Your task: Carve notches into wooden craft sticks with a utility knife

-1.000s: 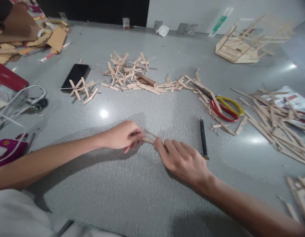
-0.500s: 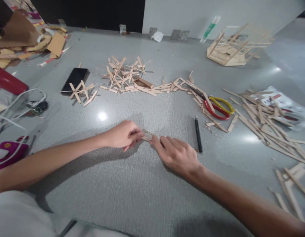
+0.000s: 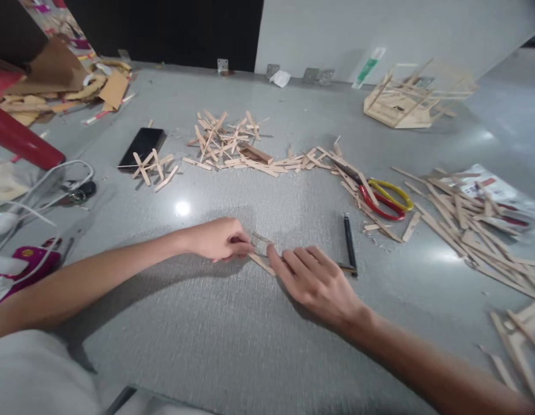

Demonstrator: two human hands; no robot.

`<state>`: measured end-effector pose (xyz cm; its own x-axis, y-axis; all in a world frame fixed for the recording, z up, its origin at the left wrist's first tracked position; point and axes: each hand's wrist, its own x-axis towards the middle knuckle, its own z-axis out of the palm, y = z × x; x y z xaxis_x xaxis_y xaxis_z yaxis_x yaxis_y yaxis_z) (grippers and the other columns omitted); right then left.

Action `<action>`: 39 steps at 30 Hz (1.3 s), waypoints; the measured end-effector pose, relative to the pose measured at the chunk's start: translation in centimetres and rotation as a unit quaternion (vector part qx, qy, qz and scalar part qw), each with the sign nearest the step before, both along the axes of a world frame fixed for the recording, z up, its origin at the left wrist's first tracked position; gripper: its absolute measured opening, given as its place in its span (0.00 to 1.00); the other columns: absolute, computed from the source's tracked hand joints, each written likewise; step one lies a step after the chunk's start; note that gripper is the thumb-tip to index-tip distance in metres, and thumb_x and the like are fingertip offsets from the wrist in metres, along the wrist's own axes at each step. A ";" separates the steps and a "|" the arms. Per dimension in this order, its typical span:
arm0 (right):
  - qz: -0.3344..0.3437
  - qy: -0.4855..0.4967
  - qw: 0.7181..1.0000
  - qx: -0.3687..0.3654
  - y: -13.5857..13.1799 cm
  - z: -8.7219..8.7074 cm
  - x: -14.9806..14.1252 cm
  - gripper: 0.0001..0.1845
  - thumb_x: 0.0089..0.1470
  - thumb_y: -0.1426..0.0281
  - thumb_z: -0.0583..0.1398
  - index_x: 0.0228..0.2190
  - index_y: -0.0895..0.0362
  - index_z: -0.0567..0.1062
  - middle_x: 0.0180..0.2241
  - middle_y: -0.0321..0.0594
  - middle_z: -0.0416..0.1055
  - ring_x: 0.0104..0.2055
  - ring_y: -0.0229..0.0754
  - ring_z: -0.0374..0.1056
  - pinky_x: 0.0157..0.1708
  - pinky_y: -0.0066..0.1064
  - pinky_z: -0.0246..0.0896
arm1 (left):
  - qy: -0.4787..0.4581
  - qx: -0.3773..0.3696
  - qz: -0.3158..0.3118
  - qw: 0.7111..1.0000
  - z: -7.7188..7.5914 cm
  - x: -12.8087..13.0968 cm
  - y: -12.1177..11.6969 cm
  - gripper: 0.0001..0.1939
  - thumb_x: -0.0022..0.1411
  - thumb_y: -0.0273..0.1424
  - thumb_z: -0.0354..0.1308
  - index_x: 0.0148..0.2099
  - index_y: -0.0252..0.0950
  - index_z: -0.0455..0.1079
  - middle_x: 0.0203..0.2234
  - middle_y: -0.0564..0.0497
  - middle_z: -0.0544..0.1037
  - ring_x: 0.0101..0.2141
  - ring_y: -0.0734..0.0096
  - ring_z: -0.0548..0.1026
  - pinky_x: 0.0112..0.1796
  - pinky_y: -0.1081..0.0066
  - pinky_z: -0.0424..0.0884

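Stick (image 3: 263, 265) sits mid-frame between left hand (image 3: 226, 239), pinching one end, and right hand (image 3: 315, 280), wrapped round some slim thing (image 3: 347, 268) I can't make out.

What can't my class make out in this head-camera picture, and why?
In the head view:
Slim object: mostly covered by the right hand.
Wooden stick: left end hidden by the left hand.
Red cylinder: one end cut off by the left edge.
Plastic packet: print too small and blurred to read.
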<state>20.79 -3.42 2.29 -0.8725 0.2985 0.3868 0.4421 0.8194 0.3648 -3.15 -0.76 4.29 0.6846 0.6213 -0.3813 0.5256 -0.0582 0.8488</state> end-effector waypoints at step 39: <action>0.082 -0.005 0.996 -0.031 -1.6 -0.1 -0.4 0.11 0.60 0.77 0.54 0.40 0.66 0.75 0.22 0.35 0.64 0.24 0.36 0.58 0.25 0.33 0.48 | -0.003 0.067 -0.145 0.987 -0.2 -0.5 0.8 0.18 0.65 0.34 0.53 0.22 0.35 0.67 0.15 0.57 0.64 0.18 0.77 0.58 0.22 0.72 0.54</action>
